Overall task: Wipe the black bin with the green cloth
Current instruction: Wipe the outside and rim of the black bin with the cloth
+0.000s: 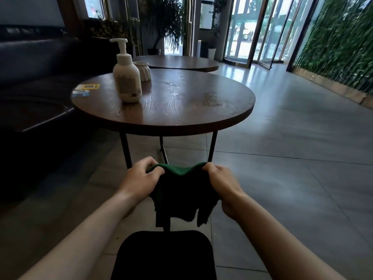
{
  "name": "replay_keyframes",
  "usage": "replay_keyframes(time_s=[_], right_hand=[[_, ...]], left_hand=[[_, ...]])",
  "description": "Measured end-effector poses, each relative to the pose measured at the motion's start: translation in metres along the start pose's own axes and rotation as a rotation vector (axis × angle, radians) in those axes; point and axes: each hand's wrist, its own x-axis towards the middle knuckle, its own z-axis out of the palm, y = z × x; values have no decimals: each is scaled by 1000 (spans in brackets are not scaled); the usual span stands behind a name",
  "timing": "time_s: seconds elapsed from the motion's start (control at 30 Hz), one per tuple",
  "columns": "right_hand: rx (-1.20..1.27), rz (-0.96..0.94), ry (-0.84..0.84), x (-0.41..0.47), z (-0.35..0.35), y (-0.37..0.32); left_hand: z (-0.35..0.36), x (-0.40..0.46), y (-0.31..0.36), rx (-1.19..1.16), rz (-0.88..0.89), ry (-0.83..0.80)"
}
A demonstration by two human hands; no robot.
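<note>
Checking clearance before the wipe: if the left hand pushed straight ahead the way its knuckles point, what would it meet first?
Probably the near black leg of the round table, beyond the left hand, which grips the green cloth. Depth is unclear. The black bin lies below, out of that line.

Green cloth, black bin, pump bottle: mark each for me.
green cloth [179, 190], head view, middle of the hanging fabric.
black bin [164, 257], head view, its dark top, below the cloth.
pump bottle [126, 77], head view, its white body, on the round table.
</note>
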Motion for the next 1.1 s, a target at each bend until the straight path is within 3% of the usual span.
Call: replay_keyframes(time_s=[0.1,0.2,0.37,0.47,0.57,0.67,0.77,0.87,0.97,1.1], right_hand=[[123,202,-82,-7,7,11],[200,305,-155,-14,14,20],[396,321,-239,-21,18,18],[446,226,-261,-23,12,17],[507,155,-178,-27,4,22],[484,135,-140,-30,-2,29],[481,128,-93,-28,-7,31],[490,123,-62,-25,-11,34],[509,136,-48,-23,-13,44],[527,137,-46,-21,-17,53]], left_hand=[[24,-5,3,-38,-129,-49],[42,-10,15,69,-163,-47],[55,-30,48,292,-34,-127],[52,-49,57,275,90,-309],[45,-70,49,212,278,-444],[29,-83,18,314,452,-360],[11,-92,-24,690,604,-307],[4,-110,-71,933,516,-443],[5,-142,-113,1017,479,-555],[17,-171,-168,1101,474,-524]])
